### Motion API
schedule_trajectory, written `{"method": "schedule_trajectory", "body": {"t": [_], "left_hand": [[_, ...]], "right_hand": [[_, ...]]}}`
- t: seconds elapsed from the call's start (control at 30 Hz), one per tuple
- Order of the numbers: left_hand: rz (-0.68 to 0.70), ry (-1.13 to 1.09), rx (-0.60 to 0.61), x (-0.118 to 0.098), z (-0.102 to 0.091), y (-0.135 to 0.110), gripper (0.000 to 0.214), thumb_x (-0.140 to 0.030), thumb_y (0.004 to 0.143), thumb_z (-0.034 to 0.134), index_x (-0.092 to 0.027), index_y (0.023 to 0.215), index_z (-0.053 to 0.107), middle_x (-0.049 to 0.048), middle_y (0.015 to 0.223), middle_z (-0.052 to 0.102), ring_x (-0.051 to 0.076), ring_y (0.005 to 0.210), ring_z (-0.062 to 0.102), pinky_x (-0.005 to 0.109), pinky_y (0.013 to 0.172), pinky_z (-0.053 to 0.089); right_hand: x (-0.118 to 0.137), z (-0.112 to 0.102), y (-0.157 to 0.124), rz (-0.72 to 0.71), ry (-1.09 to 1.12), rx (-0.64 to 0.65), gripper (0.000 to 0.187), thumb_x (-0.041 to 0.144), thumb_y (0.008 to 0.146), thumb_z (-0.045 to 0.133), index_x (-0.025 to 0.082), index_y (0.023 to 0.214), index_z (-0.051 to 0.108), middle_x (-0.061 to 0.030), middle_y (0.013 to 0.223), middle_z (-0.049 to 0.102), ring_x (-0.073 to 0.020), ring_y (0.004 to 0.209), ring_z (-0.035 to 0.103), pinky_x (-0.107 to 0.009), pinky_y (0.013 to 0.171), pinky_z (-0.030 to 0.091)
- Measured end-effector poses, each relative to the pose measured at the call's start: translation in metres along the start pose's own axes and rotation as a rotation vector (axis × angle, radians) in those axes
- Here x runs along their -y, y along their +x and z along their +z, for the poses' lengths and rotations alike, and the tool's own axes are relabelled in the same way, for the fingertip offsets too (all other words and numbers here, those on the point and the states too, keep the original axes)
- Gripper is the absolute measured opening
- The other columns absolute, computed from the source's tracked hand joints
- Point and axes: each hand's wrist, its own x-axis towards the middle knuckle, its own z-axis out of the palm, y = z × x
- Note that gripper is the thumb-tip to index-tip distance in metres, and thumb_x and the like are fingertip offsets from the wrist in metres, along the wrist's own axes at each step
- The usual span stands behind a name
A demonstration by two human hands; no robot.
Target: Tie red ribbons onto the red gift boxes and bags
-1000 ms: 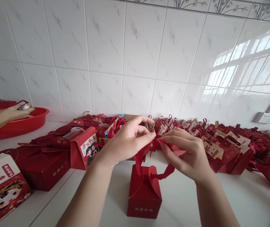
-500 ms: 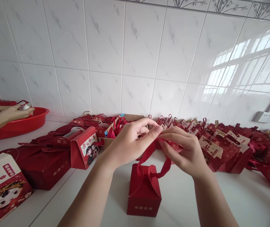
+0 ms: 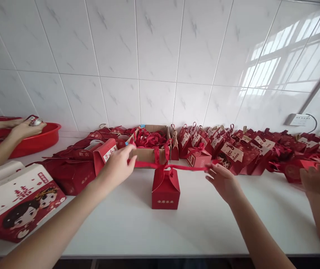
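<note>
From the head camera, two bare hands stretch a red ribbon [image 3: 188, 168] sideways above a small red box [image 3: 165, 192], which stands upright on a white table [image 3: 120, 228], between the forearms and directly in front of the wearer. The left hand [image 3: 119, 160] pinches one end between thumb and forefinger; the right hand [image 3: 223, 179] pinches the other in its fingertips. Drawn wide apart, they seem to pull the ribbon taut so that it tightens over the box's folded top flaps (whether there is a knot there is too small to tell). The box's central place probably lets both arms pull evenly; neither hand touches its walls. Just behind stands an open carton [image 3: 144, 156] of loose red ribbons [image 3: 151, 139], some hanging over its front edge, likely set there for easy reach. Red boxes [image 3: 74, 177] crowd the left side, and looped-handle gift boxes [image 3: 232, 153] stand packed in rows at the right, near the tiled wall [image 3: 115, 37], perhaps to save room. At far left, another person's hands [image 3: 28, 129] hold a small item over a red basin [image 3: 38, 144]; at far right, another hand [image 3: 319, 181] is beside something red, its grip unclear.
</note>
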Motion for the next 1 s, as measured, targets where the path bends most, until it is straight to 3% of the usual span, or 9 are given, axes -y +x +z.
{"method": "schedule_trajectory", "body": {"t": [0.1,0.2,0.3,0.37,0.43,0.57,0.7,0.83,1.0], "left_hand": [[-0.037,0.003,0.146,0.035,0.017,-0.027,0.027,-0.012,0.081,0.040,-0.018,0.102,0.056,0.0069,0.080,0.063,0.024,0.071,0.061,0.030,0.065,0.041],[-0.047,-0.022,0.191,0.047,0.030,-0.044,0.026,-0.008,0.075,0.043,-0.020,0.091,0.059,0.0071,0.078,0.064,0.026,0.074,0.062,0.032,0.068,0.044],[-0.032,-0.070,0.191,0.036,0.038,-0.045,0.020,-0.011,0.074,0.048,-0.018,0.088,0.060,0.0109,0.088,0.063,0.030,0.089,0.060,0.042,0.084,0.042],[-0.021,-0.130,0.181,0.021,0.042,-0.040,0.015,-0.019,0.079,0.049,-0.017,0.090,0.059,0.0141,0.099,0.060,0.033,0.101,0.055,0.047,0.094,0.037],[-0.015,-0.231,0.206,0.006,0.045,-0.034,0.019,-0.033,0.086,0.048,-0.019,0.094,0.057,0.0130,0.104,0.059,0.031,0.106,0.053,0.044,0.096,0.036],[-0.061,-0.468,0.368,-0.014,0.056,-0.025,0.038,-0.058,0.079,0.056,-0.021,0.090,0.054,0.0048,0.092,0.063,0.024,0.088,0.059,0.033,0.076,0.045],[-0.137,-0.681,0.508,-0.020,0.072,-0.020,0.046,-0.062,0.075,0.058,-0.018,0.089,0.054,0.0029,0.086,0.065,0.019,0.074,0.059,0.027,0.061,0.042],[-0.170,-0.871,0.554,-0.021,0.088,-0.017,0.046,-0.061,0.079,0.054,-0.016,0.092,0.057,0.0034,0.085,0.063,0.016,0.069,0.055,0.024,0.055,0.036],[-0.208,-1.033,0.526,-0.018,0.097,-0.019,0.050,-0.063,0.080,0.052,-0.018,0.062,0.041,-0.0052,0.058,0.037,0.009,0.052,0.033,0.023,0.049,0.024]], "right_hand": [[-0.023,-0.039,-0.022,0.064,-0.060,-0.114,0.015,0.035,0.069,0.066,0.023,0.070,0.057,-0.0037,0.076,0.068,-0.0190,0.063,0.062,-0.034,0.056,0.050],[-0.040,-0.059,-0.032,0.088,-0.143,-0.190,0.013,0.034,0.066,0.065,0.023,0.071,0.059,-0.0053,0.074,0.067,-0.0213,0.062,0.062,-0.039,0.058,0.052],[-0.044,-0.059,-0.032,0.049,-0.276,-0.291,0.022,0.037,0.067,0.065,0.022,0.082,0.061,-0.0096,0.091,0.067,-0.0272,0.084,0.065,-0.043,0.072,0.053],[-0.039,-0.049,-0.029,-0.035,-0.387,-0.376,0.036,0.040,0.069,0.065,0.022,0.099,0.058,-0.0111,0.111,0.062,-0.0305,0.107,0.058,-0.046,0.085,0.049],[-0.032,-0.032,-0.028,-0.130,-0.494,-0.380,0.046,0.044,0.071,0.065,0.023,0.110,0.053,-0.0112,0.123,0.055,-0.0303,0.119,0.049,-0.047,0.095,0.043],[-0.021,0.010,-0.028,-0.169,-0.631,-0.022,0.038,0.050,0.073,0.066,0.020,0.096,0.062,-0.0099,0.110,0.062,-0.0265,0.105,0.057,-0.044,0.096,0.042],[-0.027,0.045,-0.015,-0.094,-0.665,0.254,0.048,0.054,0.068,0.072,0.022,0.102,0.060,-0.0078,0.113,0.061,-0.0248,0.106,0.056,-0.041,0.089,0.046],[-0.035,0.054,0.016,0.083,-0.626,0.443,0.048,0.060,0.066,0.072,0.018,0.080,0.054,-0.0004,0.074,0.058,-0.0146,0.066,0.057,-0.028,0.059,0.047],[-0.042,0.048,0.035,0.211,-0.550,0.583,0.056,0.069,0.077,0.054,0.018,0.058,0.044,0.0058,0.051,0.038,-0.0076,0.047,0.039,-0.023,0.048,0.035]]}}
